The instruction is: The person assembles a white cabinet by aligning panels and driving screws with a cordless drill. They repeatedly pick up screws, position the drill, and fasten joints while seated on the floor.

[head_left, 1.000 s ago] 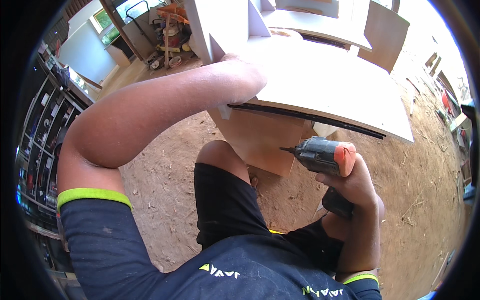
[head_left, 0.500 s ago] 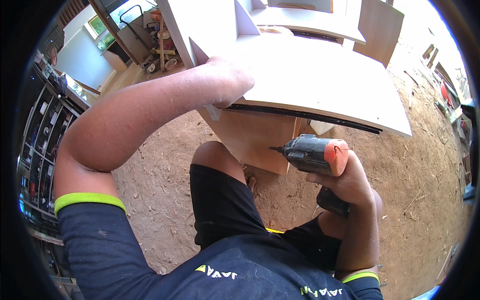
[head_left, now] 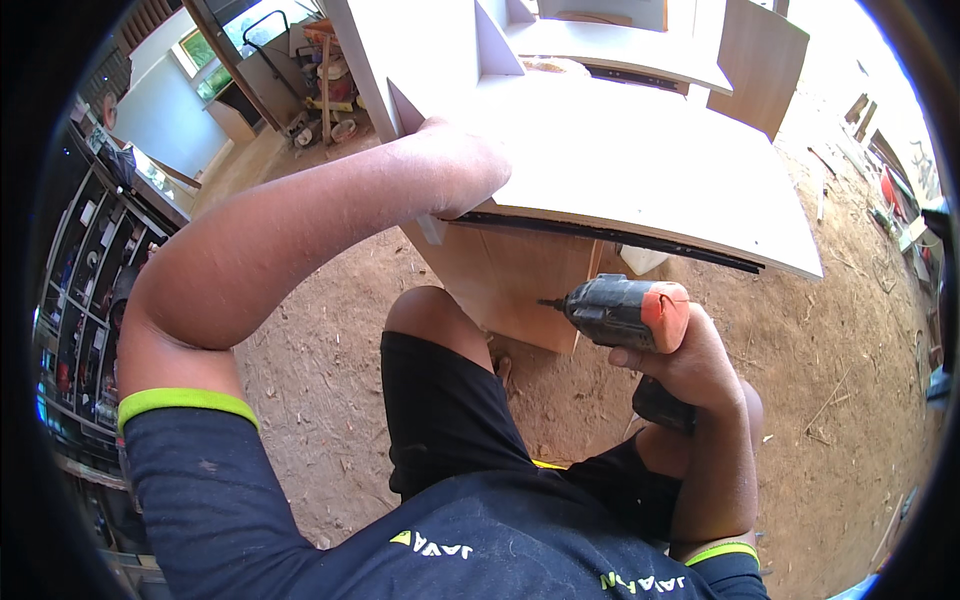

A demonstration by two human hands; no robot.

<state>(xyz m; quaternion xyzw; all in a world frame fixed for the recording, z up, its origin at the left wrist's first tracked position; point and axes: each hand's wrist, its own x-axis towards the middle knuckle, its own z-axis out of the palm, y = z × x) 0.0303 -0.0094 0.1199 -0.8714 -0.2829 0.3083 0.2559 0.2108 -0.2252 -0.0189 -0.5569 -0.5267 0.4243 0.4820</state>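
My right hand (head_left: 687, 357) is wrapped round the grip of a cordless drill (head_left: 628, 312), black with an orange-red back end. Its bit points left and stands apart from the furniture. Above it juts a white board (head_left: 640, 165) with a black drawer slide (head_left: 620, 241) along its near edge. My left hand (head_left: 470, 172) lies at the board's left end, by the end of the slide. Its fingers are hidden behind the wrist and the board's edge, so whether it grips anything does not show. A wood-coloured panel (head_left: 520, 280) stands below the board.
A second white board (head_left: 620, 50) with its own dark slide sits farther back, beside a wood-coloured panel (head_left: 757, 65). Dark shelving (head_left: 85, 290) full of small items lines the left. Scraps and tools lie along the right edge of the dirt floor (head_left: 840, 370).
My left arm has shifted very slightly to the right, and the drill a few pixels left. Both hands otherwise keep their places.
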